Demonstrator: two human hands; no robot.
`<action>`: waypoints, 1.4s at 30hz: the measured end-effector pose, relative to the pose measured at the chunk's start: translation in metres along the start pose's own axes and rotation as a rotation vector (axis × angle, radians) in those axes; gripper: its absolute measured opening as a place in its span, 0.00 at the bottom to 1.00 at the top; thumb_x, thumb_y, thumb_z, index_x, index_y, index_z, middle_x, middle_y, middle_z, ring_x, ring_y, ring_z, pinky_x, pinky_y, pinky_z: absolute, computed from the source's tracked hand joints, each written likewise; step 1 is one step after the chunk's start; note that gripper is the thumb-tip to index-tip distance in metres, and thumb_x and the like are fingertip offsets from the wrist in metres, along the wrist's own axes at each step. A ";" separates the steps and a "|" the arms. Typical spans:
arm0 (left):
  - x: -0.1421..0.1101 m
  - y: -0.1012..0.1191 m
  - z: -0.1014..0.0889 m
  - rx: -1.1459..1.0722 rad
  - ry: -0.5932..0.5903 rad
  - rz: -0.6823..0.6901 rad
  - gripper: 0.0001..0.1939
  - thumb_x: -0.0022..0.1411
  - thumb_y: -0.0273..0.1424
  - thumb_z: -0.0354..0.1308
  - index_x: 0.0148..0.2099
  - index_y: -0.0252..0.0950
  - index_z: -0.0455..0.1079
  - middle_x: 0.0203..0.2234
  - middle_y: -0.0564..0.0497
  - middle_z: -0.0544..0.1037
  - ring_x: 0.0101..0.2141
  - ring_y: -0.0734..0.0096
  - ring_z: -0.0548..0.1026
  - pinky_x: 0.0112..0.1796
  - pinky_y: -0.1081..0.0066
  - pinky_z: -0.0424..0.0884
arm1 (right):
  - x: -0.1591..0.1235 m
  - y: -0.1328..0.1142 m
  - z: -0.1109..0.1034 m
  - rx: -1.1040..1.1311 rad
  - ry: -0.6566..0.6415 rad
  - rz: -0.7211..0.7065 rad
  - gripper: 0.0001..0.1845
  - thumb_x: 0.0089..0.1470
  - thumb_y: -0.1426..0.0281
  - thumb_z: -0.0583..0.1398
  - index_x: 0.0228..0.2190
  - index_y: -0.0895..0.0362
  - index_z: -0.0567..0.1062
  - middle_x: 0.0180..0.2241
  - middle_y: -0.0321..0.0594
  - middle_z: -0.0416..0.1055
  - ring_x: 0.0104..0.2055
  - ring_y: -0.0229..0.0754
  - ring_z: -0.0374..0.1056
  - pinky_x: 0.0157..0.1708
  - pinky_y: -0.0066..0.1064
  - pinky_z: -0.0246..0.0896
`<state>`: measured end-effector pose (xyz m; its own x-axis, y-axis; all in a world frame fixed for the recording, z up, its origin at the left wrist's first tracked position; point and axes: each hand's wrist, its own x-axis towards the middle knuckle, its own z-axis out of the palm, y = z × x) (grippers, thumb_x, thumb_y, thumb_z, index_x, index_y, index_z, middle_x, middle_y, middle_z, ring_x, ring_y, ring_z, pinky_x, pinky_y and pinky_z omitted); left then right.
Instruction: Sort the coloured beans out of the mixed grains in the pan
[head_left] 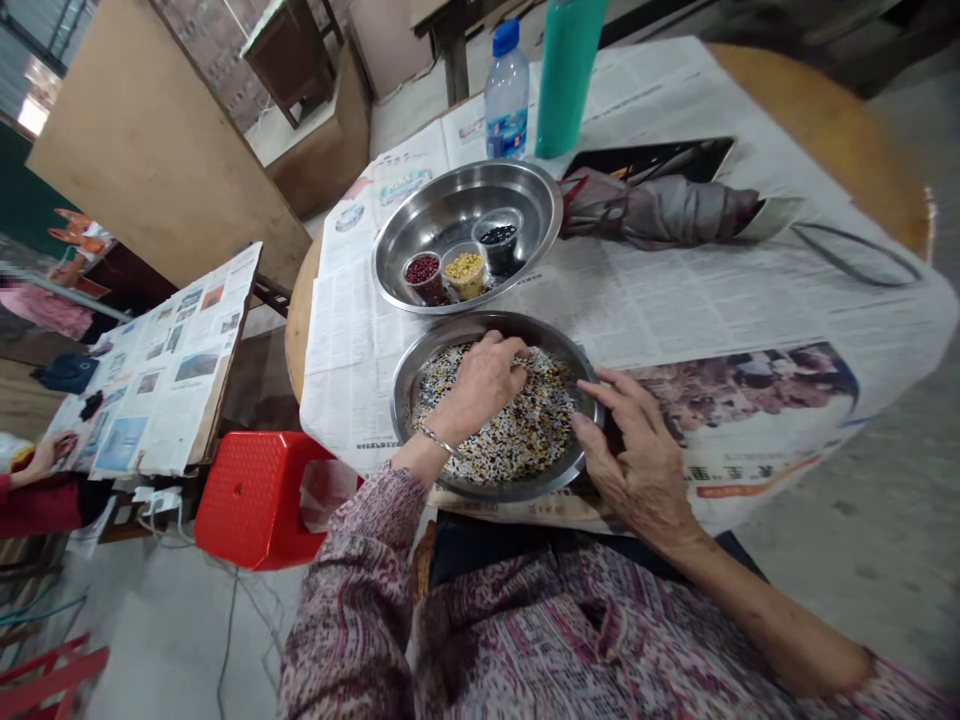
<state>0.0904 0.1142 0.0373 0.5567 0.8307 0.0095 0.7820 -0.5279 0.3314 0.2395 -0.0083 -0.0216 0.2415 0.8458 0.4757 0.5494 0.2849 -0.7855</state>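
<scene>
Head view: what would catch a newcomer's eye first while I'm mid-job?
The steel bowl of speckled mixed grains at the table's near edge stands out, with the left hand in them and the right hand at the rim. Just beyond sits a larger steel basin holding three small cups of red, yellow and black grains.

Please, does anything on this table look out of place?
A folded grey umbrella lies on the newspaper beside the steel bowl of bean cups; it looks out of place among food.
</scene>
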 end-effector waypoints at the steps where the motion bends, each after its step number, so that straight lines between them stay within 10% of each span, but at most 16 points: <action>1: 0.001 0.001 0.000 -0.024 -0.028 0.018 0.10 0.66 0.22 0.55 0.47 0.34 0.74 0.42 0.46 0.77 0.46 0.64 0.76 0.54 0.62 0.72 | 0.000 0.000 0.000 -0.001 -0.001 0.003 0.19 0.64 0.64 0.57 0.55 0.51 0.72 0.59 0.50 0.69 0.61 0.53 0.67 0.62 0.54 0.63; 15: -0.116 0.012 -0.029 0.033 -0.376 0.250 0.10 0.73 0.27 0.51 0.51 0.39 0.72 0.48 0.49 0.75 0.50 0.67 0.73 0.56 0.65 0.71 | 0.000 0.000 -0.001 0.031 0.000 -0.009 0.19 0.63 0.65 0.58 0.54 0.52 0.73 0.59 0.49 0.69 0.61 0.57 0.67 0.61 0.58 0.64; 25: -0.084 0.004 -0.021 0.167 -0.202 -0.011 0.14 0.71 0.20 0.46 0.49 0.38 0.71 0.47 0.46 0.73 0.45 0.64 0.73 0.42 0.66 0.76 | 0.000 0.002 0.000 0.000 0.006 -0.037 0.18 0.63 0.65 0.57 0.53 0.52 0.73 0.58 0.50 0.70 0.60 0.57 0.68 0.60 0.59 0.64; 30: -0.059 0.003 -0.022 0.125 -0.050 0.000 0.13 0.69 0.31 0.58 0.55 0.37 0.69 0.54 0.43 0.69 0.53 0.56 0.69 0.53 0.58 0.73 | -0.001 0.001 -0.001 0.004 -0.015 -0.018 0.18 0.63 0.66 0.58 0.54 0.52 0.73 0.59 0.50 0.69 0.61 0.58 0.67 0.60 0.61 0.63; 42: -0.026 0.006 -0.013 -0.017 -0.153 0.077 0.09 0.63 0.21 0.55 0.40 0.35 0.74 0.35 0.49 0.79 0.42 0.64 0.77 0.49 0.61 0.74 | 0.000 0.001 -0.001 0.000 -0.004 -0.018 0.18 0.63 0.65 0.58 0.53 0.54 0.73 0.58 0.51 0.70 0.60 0.56 0.68 0.59 0.57 0.65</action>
<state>0.0766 0.0914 0.0514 0.6521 0.7504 -0.1074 0.7310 -0.5850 0.3512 0.2406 -0.0084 -0.0220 0.2286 0.8421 0.4884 0.5537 0.3002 -0.7767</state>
